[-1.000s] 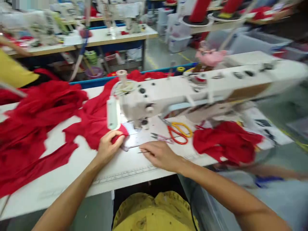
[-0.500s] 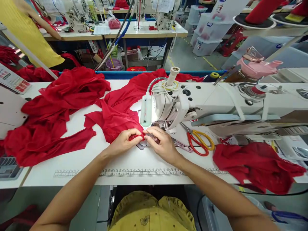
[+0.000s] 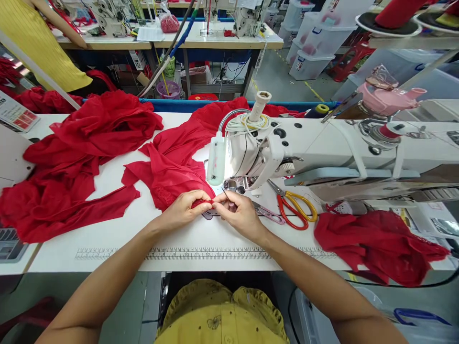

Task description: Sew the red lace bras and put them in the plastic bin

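My left hand (image 3: 184,209) pinches the near edge of a piece of red fabric (image 3: 172,172) lying in front of the white sewing machine (image 3: 322,148). Fingertip to fingertip with it, my right hand (image 3: 239,215) is closed on the same fabric edge, and a thin metal point sticks up from its fingers. Both hands rest on the white table (image 3: 114,239), just before the machine's needle area and its small lamp (image 3: 216,165).
Orange-handled scissors (image 3: 296,206) and small snips (image 3: 267,215) lie right of my hands. A big red fabric heap (image 3: 71,162) covers the table's left, and another red piece (image 3: 376,243) lies at the right. A printed ruler (image 3: 172,253) runs along the front edge. A person in yellow (image 3: 39,43) stands at the back left.
My hands came together at the fabric edge under the machine head and now pinch it slightly tighter. The camera view steadied and turned left.
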Demonstrator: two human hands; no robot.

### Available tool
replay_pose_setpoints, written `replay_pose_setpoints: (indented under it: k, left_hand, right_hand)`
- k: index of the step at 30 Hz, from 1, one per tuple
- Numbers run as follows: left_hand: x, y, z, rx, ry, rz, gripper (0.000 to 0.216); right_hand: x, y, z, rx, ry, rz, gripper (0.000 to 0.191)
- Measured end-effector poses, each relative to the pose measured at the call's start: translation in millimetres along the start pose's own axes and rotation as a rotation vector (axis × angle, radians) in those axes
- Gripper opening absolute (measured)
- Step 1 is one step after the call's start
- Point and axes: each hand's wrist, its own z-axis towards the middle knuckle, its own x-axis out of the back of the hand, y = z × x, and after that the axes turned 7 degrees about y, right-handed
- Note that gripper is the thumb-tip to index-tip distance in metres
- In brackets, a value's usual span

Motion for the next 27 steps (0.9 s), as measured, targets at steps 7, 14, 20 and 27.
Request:
replay_pose_setpoints:
  k: [7,14,20,27]
  left_hand:
    - [-2.4,-0.8,-1.4,0.003,0.03,0.001,0.016]
    - [-3.7,0.2,-1.7,0.01,0.045,-0.003,0.015]
    - [-2.8,0.0,-1.9,0.013,0.039,0.009,0.015]
    - [-3.2,-0.7,-1.4,0.023,0.011,-0.007,0.018]
  right_hand:
    - [0.0,0.6,1.3,-0.087,-0.039,0.029,0.009]
    - [2.1,-0.3,2.6,-0.064,-0.102,0.03,0.012]
    - [2.1,-0.8,3.1,-0.067,-0.109,0.036,0.012]
    - [2.3,-0.7,2.7,-0.07,-0.106,0.043,0.011]
